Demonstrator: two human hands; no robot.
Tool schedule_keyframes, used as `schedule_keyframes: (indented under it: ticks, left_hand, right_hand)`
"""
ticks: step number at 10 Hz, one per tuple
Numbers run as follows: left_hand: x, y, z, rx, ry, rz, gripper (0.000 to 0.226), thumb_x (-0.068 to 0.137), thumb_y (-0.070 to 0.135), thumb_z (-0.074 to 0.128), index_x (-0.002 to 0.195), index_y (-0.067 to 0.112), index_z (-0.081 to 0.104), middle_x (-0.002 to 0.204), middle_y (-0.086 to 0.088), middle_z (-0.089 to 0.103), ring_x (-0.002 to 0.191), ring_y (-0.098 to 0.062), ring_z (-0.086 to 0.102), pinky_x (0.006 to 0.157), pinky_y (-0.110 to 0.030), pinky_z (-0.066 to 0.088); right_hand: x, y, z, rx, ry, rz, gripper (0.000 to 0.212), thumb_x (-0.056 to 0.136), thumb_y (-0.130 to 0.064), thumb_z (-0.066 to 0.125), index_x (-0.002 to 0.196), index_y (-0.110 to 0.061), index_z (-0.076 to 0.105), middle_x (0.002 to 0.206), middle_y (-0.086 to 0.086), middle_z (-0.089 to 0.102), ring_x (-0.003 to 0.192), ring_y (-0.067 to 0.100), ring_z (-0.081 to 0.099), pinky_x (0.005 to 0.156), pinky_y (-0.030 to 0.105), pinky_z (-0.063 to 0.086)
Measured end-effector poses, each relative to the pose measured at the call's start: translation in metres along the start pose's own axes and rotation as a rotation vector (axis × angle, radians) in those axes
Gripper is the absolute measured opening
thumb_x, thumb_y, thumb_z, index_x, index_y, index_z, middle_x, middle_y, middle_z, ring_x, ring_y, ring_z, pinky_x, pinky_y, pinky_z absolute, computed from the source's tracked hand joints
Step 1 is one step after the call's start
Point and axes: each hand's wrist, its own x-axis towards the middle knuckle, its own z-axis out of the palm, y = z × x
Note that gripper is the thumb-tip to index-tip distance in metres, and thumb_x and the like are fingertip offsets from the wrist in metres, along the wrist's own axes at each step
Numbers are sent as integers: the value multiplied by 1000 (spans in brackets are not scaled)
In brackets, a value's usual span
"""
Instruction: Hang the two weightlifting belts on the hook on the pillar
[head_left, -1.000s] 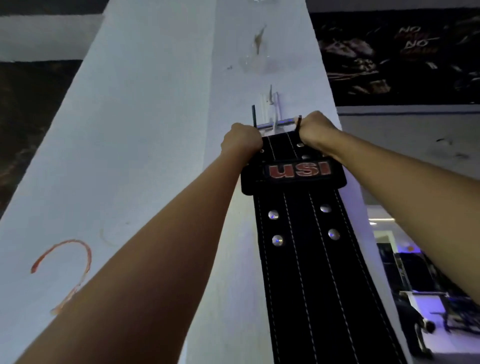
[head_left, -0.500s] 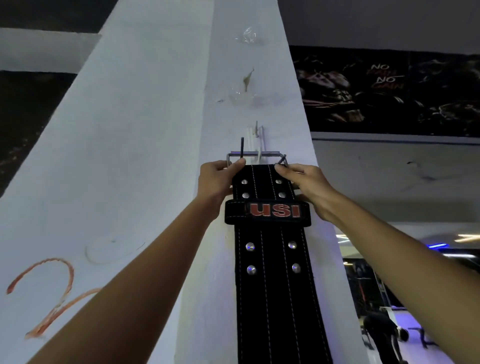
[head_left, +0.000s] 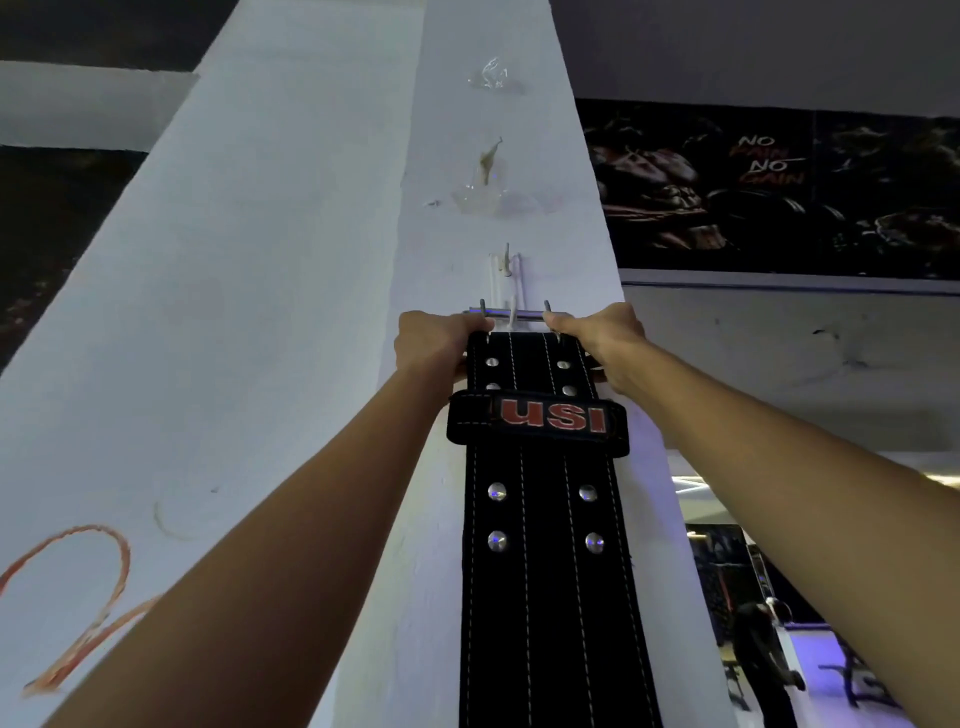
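Observation:
A black weightlifting belt (head_left: 545, 571) with white stitching, silver rivets and a red "USI" loop hangs flat against the white pillar (head_left: 291, 312). Its metal buckle bar (head_left: 511, 313) lies across the lower prong of a small white hook (head_left: 506, 283) fixed to the pillar. My left hand (head_left: 434, 345) grips the belt's top left corner at the buckle. My right hand (head_left: 597, 338) grips the top right corner. Only one belt is in view.
Remains of glue or tape (head_left: 488, 78) mark the pillar above the hook. A dark poster (head_left: 779, 192) reading "NO PAIN NO GAIN" hangs on the wall to the right. Gym equipment (head_left: 769, 649) shows at the lower right. An orange scrawl (head_left: 78, 597) marks the pillar's left face.
Both hands have closed more tightly on the belt's top corners, and the buckle bar now sits level across the hook. The two prongs stand upright.

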Motion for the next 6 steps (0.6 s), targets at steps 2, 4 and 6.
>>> schedule_keyframes:
  ticks: [2,4,6]
  left_hand:
    - [-4,-9,-2,31,14,33,26,71,25,78,77,4,64,78,-13,67,65,-28,63,63,-35,56]
    - [-24,-17,-15,-61,-129,76,37,82,30,70,98,-4,67,82,-10,66,65,-20,62,54,-23,52]
    - [-61,-44,-41,-175,-79,10,30,94,35,52,95,7,62,81,-4,67,61,-10,64,45,-16,51]
  right_hand:
    - [-3,-1,1,-64,32,-58,52,78,-42,69,108,-2,55,101,9,57,90,26,53,75,31,41]
    - [-27,5,-2,145,-189,48,46,84,-50,57,102,-9,66,78,3,59,67,19,56,67,31,47]
    - [-67,27,-24,330,-294,160,50,91,-58,32,106,-21,62,93,-2,66,78,11,60,62,25,45]
